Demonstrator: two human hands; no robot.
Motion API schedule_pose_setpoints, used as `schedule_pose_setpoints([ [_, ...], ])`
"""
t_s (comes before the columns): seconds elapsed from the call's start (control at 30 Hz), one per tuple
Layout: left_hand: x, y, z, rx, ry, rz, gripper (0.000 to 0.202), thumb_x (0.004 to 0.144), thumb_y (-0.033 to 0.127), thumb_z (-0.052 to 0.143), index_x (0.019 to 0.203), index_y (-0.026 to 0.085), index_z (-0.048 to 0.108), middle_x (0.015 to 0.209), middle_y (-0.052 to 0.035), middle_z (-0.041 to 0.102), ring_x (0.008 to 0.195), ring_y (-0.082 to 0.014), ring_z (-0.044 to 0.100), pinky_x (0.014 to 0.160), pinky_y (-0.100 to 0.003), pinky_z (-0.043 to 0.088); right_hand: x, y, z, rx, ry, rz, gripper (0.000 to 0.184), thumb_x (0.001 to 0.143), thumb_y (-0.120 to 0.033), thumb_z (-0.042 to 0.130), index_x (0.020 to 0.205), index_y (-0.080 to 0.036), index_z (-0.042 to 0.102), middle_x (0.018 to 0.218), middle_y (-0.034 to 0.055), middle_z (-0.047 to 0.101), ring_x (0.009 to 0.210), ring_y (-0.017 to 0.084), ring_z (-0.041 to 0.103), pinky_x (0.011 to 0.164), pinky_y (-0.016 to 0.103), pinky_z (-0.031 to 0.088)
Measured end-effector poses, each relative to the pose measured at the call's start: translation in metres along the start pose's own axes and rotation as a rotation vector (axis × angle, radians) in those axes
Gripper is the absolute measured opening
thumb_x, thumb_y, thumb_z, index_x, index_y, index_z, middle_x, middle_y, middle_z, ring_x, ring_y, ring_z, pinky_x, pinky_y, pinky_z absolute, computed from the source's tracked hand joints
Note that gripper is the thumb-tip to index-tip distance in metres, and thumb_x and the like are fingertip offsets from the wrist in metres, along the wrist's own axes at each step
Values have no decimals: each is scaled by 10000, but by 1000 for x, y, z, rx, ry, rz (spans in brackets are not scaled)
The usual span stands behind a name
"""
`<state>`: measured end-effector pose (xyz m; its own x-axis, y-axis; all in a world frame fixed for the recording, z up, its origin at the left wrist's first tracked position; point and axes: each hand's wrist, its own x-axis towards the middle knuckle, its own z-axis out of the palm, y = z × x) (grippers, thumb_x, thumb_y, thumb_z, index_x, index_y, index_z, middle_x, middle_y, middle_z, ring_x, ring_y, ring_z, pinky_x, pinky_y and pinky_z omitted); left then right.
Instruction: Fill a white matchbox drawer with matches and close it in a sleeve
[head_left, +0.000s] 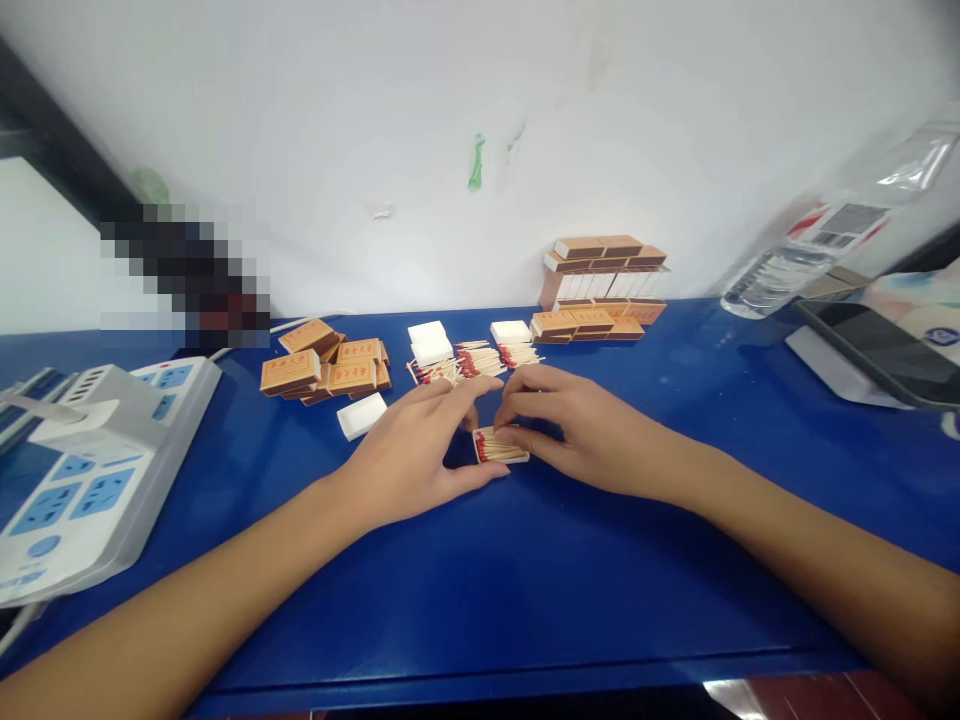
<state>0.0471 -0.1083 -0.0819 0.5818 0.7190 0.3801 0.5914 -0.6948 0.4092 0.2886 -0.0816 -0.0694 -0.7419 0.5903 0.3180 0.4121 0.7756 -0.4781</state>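
My left hand (409,450) steadies a small white matchbox tray (517,460), thumb along its near side and fingers at the far side. Red-tipped matches (491,446) fill the tray, heads to the left. Over its right end, my right hand (592,430) has its thumb and fingers closed on the matches. Just beyond the hands lie heaps of loose matches (480,360), partly covered by my fingers. White trays (430,343) stand behind them, and another tray (362,415) sits beside my left hand.
Orange matchboxes (352,374) are piled at left; more matchboxes (589,323) are stacked at right against the white wall (420,140). A large power strip (112,480) occupies the left of the blue desk (480,600). A plastic bottle (780,275) and a phone (892,340) are at right.
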Motion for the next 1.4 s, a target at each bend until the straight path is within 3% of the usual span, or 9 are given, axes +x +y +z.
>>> schedule_pose_setpoints([
  [0.1, 0, 3, -2, -13, 15, 11, 747, 874, 392, 827, 1488, 258, 423, 962, 4, 691, 970, -239, 690, 968, -454, 553, 6, 4, 3, 20, 152, 13, 100, 1024, -232, 613, 976, -220, 700, 910, 33, 630, 816, 179, 598, 738, 327, 494],
  [0.17, -1, 7, -3, -59, 21, 32, 776, 852, 380, 830, 1495, 259, 412, 936, 21, 678, 907, -211, 687, 926, -420, 563, 11, 11, 7, 34, 211, -17, 125, 1046, -230, 565, 1042, -225, 690, 927, 39, 634, 856, 192, 596, 768, 343, 498],
  [0.33, -5, 18, -2, -101, -27, 85, 733, 830, 394, 822, 1434, 255, 431, 867, 50, 652, 730, -158, 636, 748, -337, 553, 23, 30, 20, -50, 112, -124, 243, 1051, -208, 524, 1250, -233, 660, 1116, 98, 630, 1094, 260, 557, 958, 440, 484],
  [0.57, -5, 17, -4, -78, -38, 79, 759, 860, 368, 800, 1481, 264, 376, 911, 36, 666, 747, -157, 635, 732, -323, 536, 25, 28, 19, -120, 94, -73, 201, 1077, -282, 499, 1020, -210, 678, 1043, 98, 600, 999, 256, 536, 906, 441, 492],
  [0.77, -1, 6, -11, -87, 9, -19, 890, 820, 370, 834, 1552, 299, 334, 895, 46, 651, 746, -150, 614, 719, -302, 520, 29, 26, 20, -172, 42, -61, 169, 1067, -255, 524, 1141, -241, 676, 1152, 111, 613, 1091, 272, 531, 978, 467, 488],
  [0.93, 0, 5, -10, -105, -6, -42, 902, 809, 357, 842, 1557, 297, 341, 899, 48, 656, 764, -153, 619, 738, -310, 521, 27, 31, 16, -209, 53, -80, 151, 1061, -287, 562, 1099, -214, 688, 1103, 115, 599, 1051, 273, 515, 947, 449, 480],
  [1.13, -1, 3, -9, -64, -9, -53, 883, 816, 380, 845, 1545, 346, 348, 915, 58, 664, 764, -148, 618, 734, -303, 514, 18, 32, 6, -185, -34, -18, 156, 1065, -303, 556, 1063, -188, 661, 1057, 107, 583, 1040, 271, 516, 907, 411, 467],
  [1.4, 1, -1, -8, -37, -31, -110, 878, 843, 405, 831, 1557, 299, 331, 957, 20, 693, 800, -178, 656, 743, -329, 530, 13, 31, -4, -211, -15, 42, 205, 1067, -330, 522, 929, -204, 608, 1020, 116, 610, 1009, 286, 526, 874, 430, 472],
])
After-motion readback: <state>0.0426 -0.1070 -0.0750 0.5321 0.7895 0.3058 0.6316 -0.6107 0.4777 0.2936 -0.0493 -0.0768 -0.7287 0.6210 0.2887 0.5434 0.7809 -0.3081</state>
